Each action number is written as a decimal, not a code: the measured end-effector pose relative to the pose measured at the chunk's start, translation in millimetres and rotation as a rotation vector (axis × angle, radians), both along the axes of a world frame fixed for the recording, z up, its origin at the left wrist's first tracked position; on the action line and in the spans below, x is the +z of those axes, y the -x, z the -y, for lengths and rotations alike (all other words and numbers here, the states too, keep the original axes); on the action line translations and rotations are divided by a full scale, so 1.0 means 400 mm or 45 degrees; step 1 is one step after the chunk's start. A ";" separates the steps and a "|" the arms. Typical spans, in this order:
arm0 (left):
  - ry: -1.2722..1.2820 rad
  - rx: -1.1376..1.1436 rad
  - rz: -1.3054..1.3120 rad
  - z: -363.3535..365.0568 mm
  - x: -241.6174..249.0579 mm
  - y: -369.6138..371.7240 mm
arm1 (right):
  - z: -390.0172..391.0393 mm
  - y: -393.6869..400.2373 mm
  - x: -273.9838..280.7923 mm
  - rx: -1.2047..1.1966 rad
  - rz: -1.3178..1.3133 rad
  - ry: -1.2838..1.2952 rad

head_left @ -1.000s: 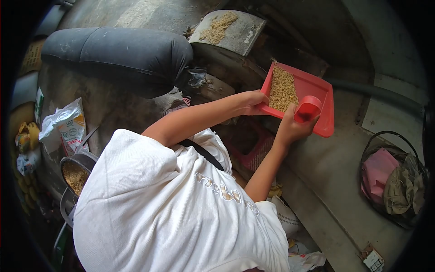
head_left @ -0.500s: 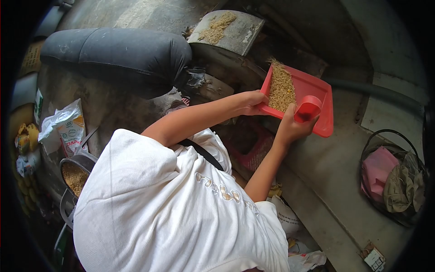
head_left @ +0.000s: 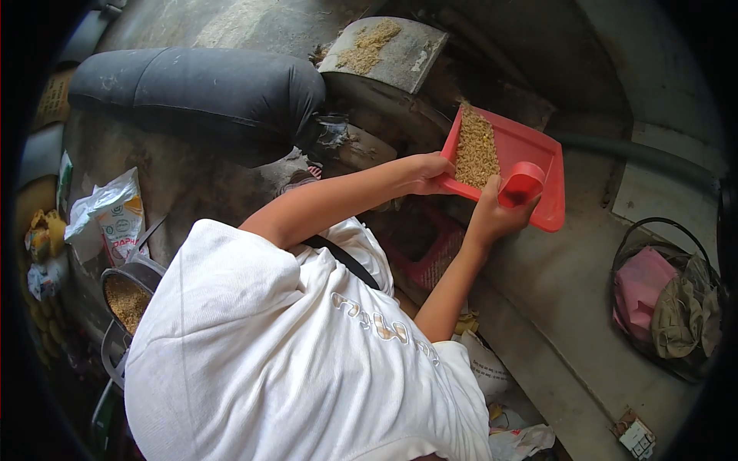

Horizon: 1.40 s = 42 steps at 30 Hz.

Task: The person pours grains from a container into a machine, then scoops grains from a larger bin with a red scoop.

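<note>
A red plastic dustpan (head_left: 550,198) is held out in front of me, with a heap of yellowish grain (head_left: 477,150) along its left side. My left hand (head_left: 432,174) grips the near left edge of the pan. Wrapped around the base of its short, hollow handle (head_left: 527,180) is my right hand (head_left: 500,217), its fingers partly hidden behind the handle. Grain lies right up to the pan's far left corner.
A grey curved slab (head_left: 419,61) carries more scattered grain. Left of it lies a long dark padded roll (head_left: 207,92). A pot of grain (head_left: 127,301) stands at my left, near a printed bag (head_left: 123,223). A basket with bags (head_left: 646,296) sits at right.
The grain in the dustpan has shifted slightly, and the loose bits at its far left corner have thinned. Both hands keep their hold in nearly the same place.
</note>
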<state>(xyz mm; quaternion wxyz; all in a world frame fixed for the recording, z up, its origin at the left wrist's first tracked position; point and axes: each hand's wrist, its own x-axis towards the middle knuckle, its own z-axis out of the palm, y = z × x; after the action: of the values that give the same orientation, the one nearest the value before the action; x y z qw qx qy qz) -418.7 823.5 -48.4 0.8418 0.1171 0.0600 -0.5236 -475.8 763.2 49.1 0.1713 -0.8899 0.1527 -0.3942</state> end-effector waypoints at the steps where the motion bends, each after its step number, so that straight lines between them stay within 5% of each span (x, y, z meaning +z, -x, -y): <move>1: -0.003 -0.005 0.008 0.002 -0.001 0.000 | 0.001 0.001 0.000 -0.001 0.002 0.002; 42: 0.050 -0.036 -0.030 0.003 0.005 0.005 | 0.002 -0.001 -0.008 0.033 0.159 0.061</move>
<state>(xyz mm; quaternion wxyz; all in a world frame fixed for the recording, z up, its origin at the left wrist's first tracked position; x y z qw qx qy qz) -420.5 822.2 -46.5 0.8356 0.0953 0.0582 -0.5379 -475.3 762.2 46.0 0.1643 -0.8694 0.1205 -0.4502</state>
